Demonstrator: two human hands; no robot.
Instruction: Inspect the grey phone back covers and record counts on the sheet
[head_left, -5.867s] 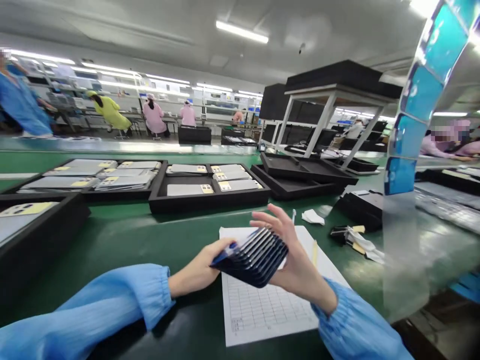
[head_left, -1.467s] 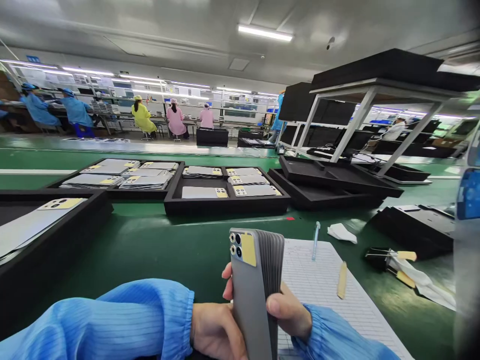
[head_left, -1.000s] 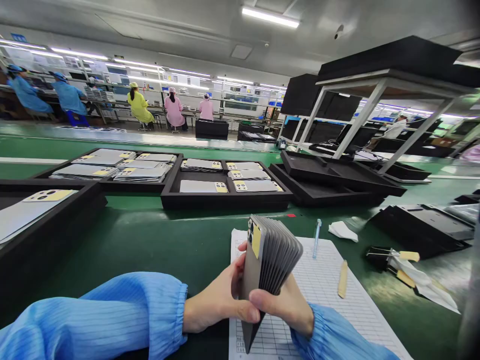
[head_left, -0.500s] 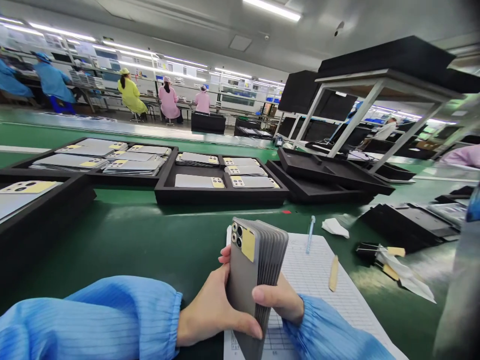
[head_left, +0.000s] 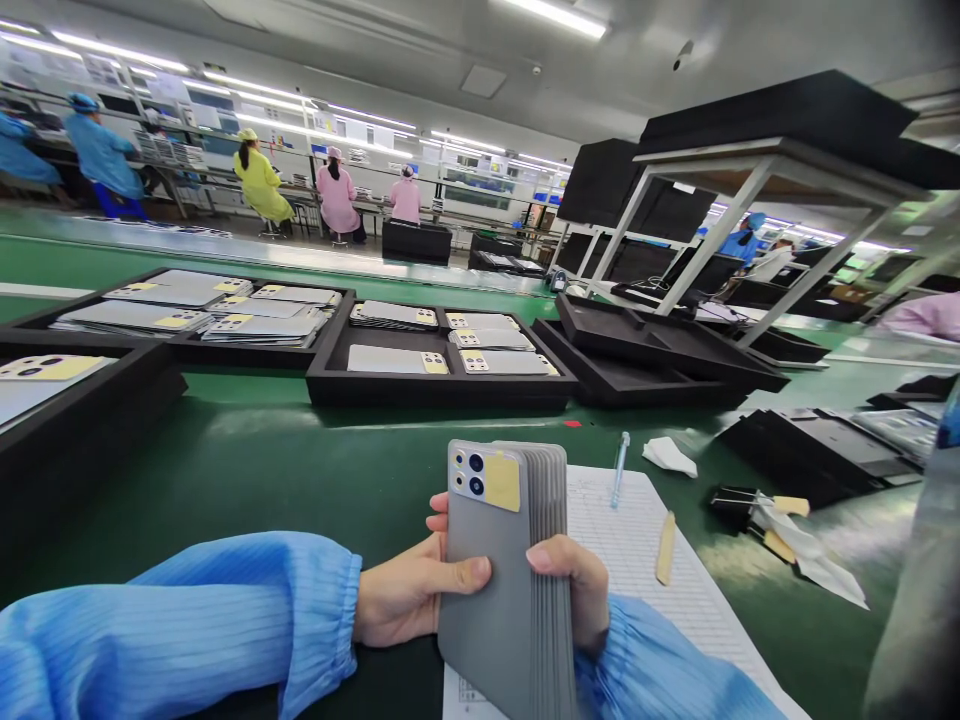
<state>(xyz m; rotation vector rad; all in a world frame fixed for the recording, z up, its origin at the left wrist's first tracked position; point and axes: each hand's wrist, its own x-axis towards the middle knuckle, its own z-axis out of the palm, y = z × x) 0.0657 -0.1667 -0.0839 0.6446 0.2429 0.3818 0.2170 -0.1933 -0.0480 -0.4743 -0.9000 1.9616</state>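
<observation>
A fanned stack of grey phone back covers [head_left: 487, 610] stands upright between my two hands over a printed sheet [head_left: 637, 560]. The front cover shows camera rings at its top left and a yellow sticker [head_left: 502, 481] beside them. My left hand [head_left: 420, 590] grips the stack from the left, thumb flat on the front cover, fingertips showing behind the edge. My right hand [head_left: 581, 585] is wrapped round the right side, its thumb pressing on the cover edges.
Black trays [head_left: 442, 392] with more phone covers [head_left: 397, 359] stand ahead and left. Stacked black trays [head_left: 660, 350] lie right of them, near a metal stand [head_left: 709, 235]. A pen [head_left: 620, 470], a wooden stick [head_left: 665, 548] and crumpled tissue [head_left: 670, 456] lie right. Co-workers sit far back.
The stack has turned so the front cover faces me more squarely. My left thumb has moved up the front cover, and my right hand has shifted slightly right along the edges.
</observation>
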